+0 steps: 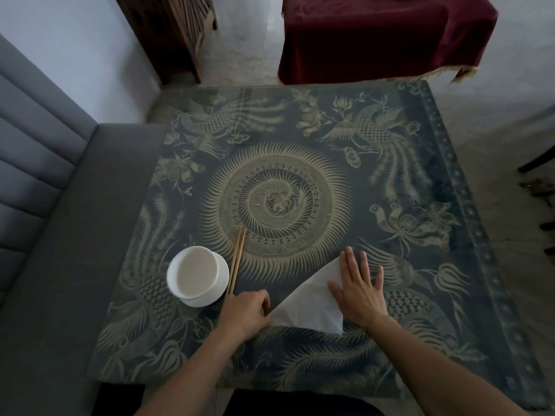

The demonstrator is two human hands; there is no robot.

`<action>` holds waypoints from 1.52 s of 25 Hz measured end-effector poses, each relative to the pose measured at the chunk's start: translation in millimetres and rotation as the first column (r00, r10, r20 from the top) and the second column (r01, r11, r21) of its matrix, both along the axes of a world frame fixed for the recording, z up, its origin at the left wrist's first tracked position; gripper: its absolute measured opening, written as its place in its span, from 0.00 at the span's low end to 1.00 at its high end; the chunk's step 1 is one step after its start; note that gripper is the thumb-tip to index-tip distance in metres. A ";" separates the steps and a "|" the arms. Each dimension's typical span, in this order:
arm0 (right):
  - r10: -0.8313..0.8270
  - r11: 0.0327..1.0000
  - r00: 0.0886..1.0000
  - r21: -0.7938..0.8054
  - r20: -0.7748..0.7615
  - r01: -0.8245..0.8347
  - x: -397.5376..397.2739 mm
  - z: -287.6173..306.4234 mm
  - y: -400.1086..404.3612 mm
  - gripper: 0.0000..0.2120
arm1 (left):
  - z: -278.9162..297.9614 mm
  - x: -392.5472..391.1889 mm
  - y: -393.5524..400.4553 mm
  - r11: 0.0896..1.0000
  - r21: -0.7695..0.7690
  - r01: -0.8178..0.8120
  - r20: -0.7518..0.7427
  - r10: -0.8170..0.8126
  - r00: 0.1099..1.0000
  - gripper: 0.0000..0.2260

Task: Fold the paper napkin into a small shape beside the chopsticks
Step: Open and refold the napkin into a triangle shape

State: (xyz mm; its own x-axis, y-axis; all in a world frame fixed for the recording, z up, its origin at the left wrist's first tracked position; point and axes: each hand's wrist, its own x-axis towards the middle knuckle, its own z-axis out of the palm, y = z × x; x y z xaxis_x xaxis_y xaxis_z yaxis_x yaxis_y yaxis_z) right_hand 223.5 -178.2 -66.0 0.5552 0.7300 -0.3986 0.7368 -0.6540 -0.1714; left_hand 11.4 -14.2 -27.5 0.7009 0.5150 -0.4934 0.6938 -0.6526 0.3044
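A white paper napkin (306, 307) lies folded into a triangle near the front of the patterned table (330, 130). My right hand (359, 288) lies flat on its right part with straight, spread fingers. My left hand (244, 312) pinches the napkin's left corner with curled fingers. A pair of wooden chopsticks (237, 259) lies to the left of the napkin, their near ends just beyond my left hand.
A white bowl on a saucer (196, 276) stands left of the chopsticks. A grey upholstered bench (60, 235) runs along the table's left side. Beyond the far edge stand a table with a dark red cloth (384, 37) and a wooden screen (180, 28).
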 end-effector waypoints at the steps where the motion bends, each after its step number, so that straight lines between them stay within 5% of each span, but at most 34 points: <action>1: 0.004 0.999 1.000 0.043 0.028 -0.005 -1.6 3.6 1.1 0.35 | 1.7 3.5 0.8 0.998 0.051 0.027 0.028 -0.029 0.999 0.09; 7: 0.257 0.944 0.960 0.182 0.116 -0.275 -46.3 11.8 13.6 0.31 | -14.2 21.1 -25.0 0.910 0.313 0.271 0.360 -0.378 0.853 0.15; 14: 0.277 0.954 0.953 0.088 0.121 -0.288 -54.4 -16.9 -0.1 0.35 | -53.7 -1.2 -59.1 0.903 0.266 0.339 0.211 -0.397 0.893 0.28; 20: 0.196 0.972 0.974 0.106 0.118 -0.208 -34.9 -20.4 -4.1 0.42 | -61.2 -12.1 -59.8 0.892 0.266 0.365 0.129 -0.409 0.904 0.31; 27: 0.056 0.996 0.982 0.059 0.178 -0.068 8.7 -23.3 -13.1 0.38 | -58.4 -23.7 -56.7 0.882 0.267 0.389 0.088 -0.424 0.901 0.31; 33: 0.015 0.973 0.983 0.222 0.183 -0.056 -9.0 -8.0 -9.4 0.34 | -49.4 -14.2 -65.2 0.896 0.280 0.345 0.150 -0.396 0.906 0.31; 38: 0.135 0.939 0.980 0.296 0.146 -0.173 -72.2 -15.8 -21.8 0.30 | -54.8 -5.4 -80.2 0.907 0.224 0.358 0.207 -0.403 0.891 0.30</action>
State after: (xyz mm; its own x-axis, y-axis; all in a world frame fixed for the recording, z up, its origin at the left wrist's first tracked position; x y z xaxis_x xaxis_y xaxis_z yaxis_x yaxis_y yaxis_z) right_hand 151.3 -200.0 -81.8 0.4563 0.8863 -0.0793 0.8521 -0.4609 -0.2481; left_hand 5.9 -94.4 -82.3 0.9463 0.2461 -0.2097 0.3002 -0.9095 0.2876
